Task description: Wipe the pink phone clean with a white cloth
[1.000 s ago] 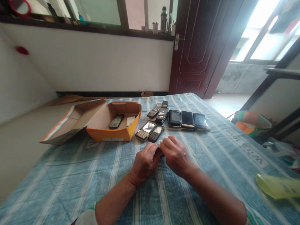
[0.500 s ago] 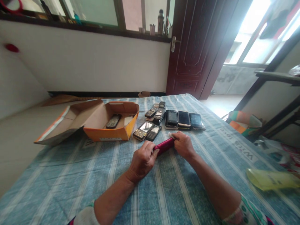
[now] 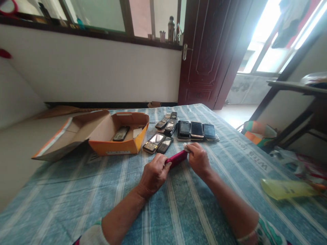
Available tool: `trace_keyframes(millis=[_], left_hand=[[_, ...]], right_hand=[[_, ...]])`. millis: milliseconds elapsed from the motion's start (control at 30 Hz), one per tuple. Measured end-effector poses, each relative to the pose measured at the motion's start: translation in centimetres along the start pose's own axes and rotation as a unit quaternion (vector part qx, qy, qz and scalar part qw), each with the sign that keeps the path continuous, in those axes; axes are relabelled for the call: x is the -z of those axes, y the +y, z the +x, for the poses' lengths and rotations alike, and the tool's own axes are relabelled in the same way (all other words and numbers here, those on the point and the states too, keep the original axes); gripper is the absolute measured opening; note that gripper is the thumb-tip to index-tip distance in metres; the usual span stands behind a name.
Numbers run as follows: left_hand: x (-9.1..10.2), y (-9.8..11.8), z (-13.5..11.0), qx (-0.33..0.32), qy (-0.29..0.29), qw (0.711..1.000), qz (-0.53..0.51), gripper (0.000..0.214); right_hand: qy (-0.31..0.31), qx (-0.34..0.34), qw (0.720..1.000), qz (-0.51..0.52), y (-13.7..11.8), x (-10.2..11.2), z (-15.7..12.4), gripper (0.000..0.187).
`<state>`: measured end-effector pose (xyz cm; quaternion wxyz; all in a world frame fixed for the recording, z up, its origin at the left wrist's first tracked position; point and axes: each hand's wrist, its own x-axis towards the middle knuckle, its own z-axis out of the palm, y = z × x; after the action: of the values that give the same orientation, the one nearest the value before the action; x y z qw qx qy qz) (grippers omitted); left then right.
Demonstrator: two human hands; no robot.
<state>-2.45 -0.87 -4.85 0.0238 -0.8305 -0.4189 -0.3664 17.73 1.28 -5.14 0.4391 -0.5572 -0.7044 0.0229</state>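
Note:
A magenta mobile phone (image 3: 177, 159) is held tilted above the cloth, its narrow edge towards me. My left hand (image 3: 154, 173) is closed on its left end, thumb along the near side. At the other end my right hand (image 3: 199, 160) pinches a small white wipe (image 3: 186, 147), tissue or cloth, against the phone. Just beyond lie two keypad phones, one with a gold trim (image 3: 153, 143) and one black (image 3: 165, 145). Stacked touchscreen phones (image 3: 197, 129) stand in a row behind my right hand. More keypad phones (image 3: 170, 126) are piled farther back.
To the left an open orange cardboard box (image 3: 114, 148) holds a dark phone (image 3: 121, 133) and a pale flat piece. A blue striped cloth (image 3: 102, 194) covers the table. On the right lies a yellow translucent bag (image 3: 286, 189). A dark red door (image 3: 204, 51) is behind.
The view has shifted slightly, moving the scene to the left. My right hand with the white wipe has moved a little outward at the phone's right end; my left hand keeps its hold.

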Motion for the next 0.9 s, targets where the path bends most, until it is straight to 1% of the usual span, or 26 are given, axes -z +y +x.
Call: trace_keyframes(millis=[100, 300, 467, 800, 900], left_hand=[[0.0, -0.1, 0.1, -0.005, 0.002, 1.000, -0.002, 0.017], [0.2, 0.0, 0.1, -0.018, 0.003, 1.000, -0.011, 0.013], [0.3, 0.2, 0.0, -0.026, 0.005, 1.000, -0.011, 0.013], [0.4, 0.1, 0.0, -0.041, 0.016, 0.999, -0.013, 0.012], [0.4, 0.1, 0.0, -0.039, 0.013, 0.999, -0.016, 0.011]], right_hand=[[-0.008, 0.030, 0.999, 0.015, -0.3, -0.1, -0.5, 0.035], [-0.027, 0.002, 1.000, 0.002, 0.3, 0.3, -0.8, 0.032], [-0.021, -0.006, 1.000, 0.001, 0.6, 0.2, -1.0, 0.030], [-0.027, 0.005, 1.000, -0.004, 0.5, -0.1, -1.2, 0.027], [-0.022, 0.026, 0.999, -0.024, 0.2, 0.0, -1.3, 0.031]])
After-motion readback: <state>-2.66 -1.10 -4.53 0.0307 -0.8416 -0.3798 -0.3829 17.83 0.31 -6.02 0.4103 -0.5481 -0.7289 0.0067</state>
